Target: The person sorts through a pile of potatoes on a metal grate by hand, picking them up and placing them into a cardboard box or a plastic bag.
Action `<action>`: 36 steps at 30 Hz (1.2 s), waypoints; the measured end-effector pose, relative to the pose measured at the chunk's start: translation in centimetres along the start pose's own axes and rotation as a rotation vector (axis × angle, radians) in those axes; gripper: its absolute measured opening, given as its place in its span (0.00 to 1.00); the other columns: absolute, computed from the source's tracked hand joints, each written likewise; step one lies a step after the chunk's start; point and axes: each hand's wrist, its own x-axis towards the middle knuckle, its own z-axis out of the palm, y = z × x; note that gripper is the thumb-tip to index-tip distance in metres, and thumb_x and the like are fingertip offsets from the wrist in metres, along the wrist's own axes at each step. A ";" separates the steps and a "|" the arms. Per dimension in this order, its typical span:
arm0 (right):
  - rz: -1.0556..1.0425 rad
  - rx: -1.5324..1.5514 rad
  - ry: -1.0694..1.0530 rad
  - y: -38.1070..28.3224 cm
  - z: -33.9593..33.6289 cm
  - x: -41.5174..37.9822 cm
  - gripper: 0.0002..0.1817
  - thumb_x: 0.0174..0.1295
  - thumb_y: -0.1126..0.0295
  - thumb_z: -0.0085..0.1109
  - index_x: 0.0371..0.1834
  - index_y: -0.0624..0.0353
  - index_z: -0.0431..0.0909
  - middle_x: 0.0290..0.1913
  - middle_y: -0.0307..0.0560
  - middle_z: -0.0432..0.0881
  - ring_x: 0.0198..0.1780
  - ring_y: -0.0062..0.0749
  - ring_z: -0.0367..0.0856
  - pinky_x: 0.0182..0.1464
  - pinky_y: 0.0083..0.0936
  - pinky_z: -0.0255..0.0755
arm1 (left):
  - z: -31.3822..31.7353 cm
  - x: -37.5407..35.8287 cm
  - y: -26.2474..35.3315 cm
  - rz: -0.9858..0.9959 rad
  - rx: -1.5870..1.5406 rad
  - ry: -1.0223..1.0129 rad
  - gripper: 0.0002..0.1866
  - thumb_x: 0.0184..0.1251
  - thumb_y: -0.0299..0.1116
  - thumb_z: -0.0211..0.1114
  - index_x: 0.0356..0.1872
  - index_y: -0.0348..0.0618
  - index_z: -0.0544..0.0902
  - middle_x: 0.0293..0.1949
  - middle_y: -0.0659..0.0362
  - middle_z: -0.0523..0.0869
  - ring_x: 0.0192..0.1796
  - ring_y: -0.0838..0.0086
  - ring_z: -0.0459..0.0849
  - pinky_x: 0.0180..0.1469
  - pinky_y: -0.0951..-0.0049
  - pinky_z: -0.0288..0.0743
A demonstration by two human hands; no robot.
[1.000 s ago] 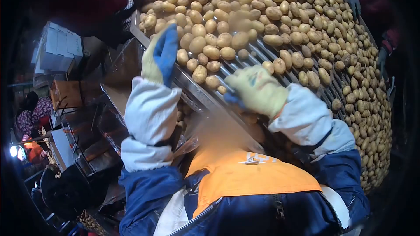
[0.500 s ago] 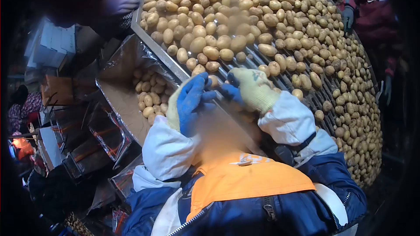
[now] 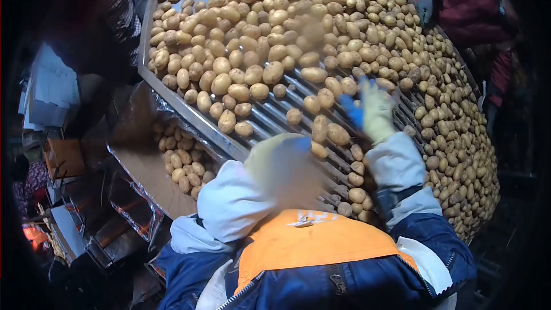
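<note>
My right grip (image 3: 376,112) is spread loose near potatoes (image 3: 337,134) on rollers (image 3: 276,117), while I cannot tell if my blurred left grip (image 3: 276,158) is clenched.

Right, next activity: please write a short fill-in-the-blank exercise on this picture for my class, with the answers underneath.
1. The right hand wears a glove that is pale yellow and ____.
2. The bib on the person's chest is ____ in colour.
3. The left hand is nearer the bib than the ____ hand.
4. The open box near the left sleeve has many ____ in it.

Missing words: blue; orange; right; potatoes.
</note>
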 end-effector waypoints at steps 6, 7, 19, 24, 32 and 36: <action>-0.594 0.405 0.165 -3.2 -0.4 -4.3 0.34 0.63 0.58 0.70 0.70 0.56 0.70 0.65 0.69 0.73 0.65 0.69 0.74 0.63 0.50 0.75 | -0.1 2.4 -4.5 0.068 -0.242 0.001 0.19 0.81 0.36 0.62 0.64 0.35 0.81 0.43 0.60 0.87 0.43 0.79 0.84 0.44 0.77 0.81; -0.761 0.458 0.075 -2.9 -0.2 -5.0 0.34 0.62 0.54 0.70 0.69 0.55 0.73 0.67 0.68 0.74 0.66 0.67 0.75 0.64 0.47 0.76 | -0.9 2.5 -4.1 0.040 -0.210 -0.011 0.19 0.81 0.38 0.62 0.63 0.35 0.82 0.42 0.61 0.87 0.41 0.79 0.83 0.41 0.78 0.79; -0.037 0.135 0.013 2.8 -1.9 -2.4 0.20 0.69 0.60 0.61 0.63 0.50 0.79 0.54 0.64 0.82 0.54 0.62 0.83 0.58 0.50 0.76 | -1.9 1.6 -0.3 -0.065 -0.136 -0.034 0.22 0.80 0.46 0.61 0.62 0.40 0.83 0.32 0.62 0.85 0.28 0.81 0.79 0.29 0.80 0.69; -0.194 0.160 0.009 0.7 0.3 0.6 0.25 0.66 0.61 0.65 0.67 0.44 0.78 0.59 0.57 0.83 0.57 0.59 0.83 0.59 0.46 0.77 | -2.2 1.8 -1.4 -0.048 -0.236 0.009 0.23 0.80 0.49 0.61 0.63 0.43 0.81 0.30 0.62 0.84 0.24 0.80 0.75 0.26 0.79 0.68; -0.040 1.759 -0.488 4.3 -2.3 -2.9 0.25 0.76 0.58 0.56 0.71 0.58 0.74 0.55 0.49 0.83 0.45 0.33 0.86 0.44 0.26 0.82 | -5.1 -0.2 -3.4 0.080 -0.211 -0.023 0.25 0.75 0.36 0.62 0.71 0.47 0.75 0.25 0.66 0.78 0.21 0.83 0.73 0.21 0.81 0.64; 0.168 1.818 -0.516 2.5 -2.8 -7.0 0.17 0.75 0.59 0.55 0.56 0.58 0.82 0.37 0.45 0.85 0.33 0.29 0.83 0.36 0.24 0.79 | -7.1 -2.2 -5.6 0.302 -0.003 0.030 0.29 0.70 0.27 0.64 0.73 0.47 0.74 0.24 0.67 0.76 0.20 0.83 0.72 0.21 0.81 0.63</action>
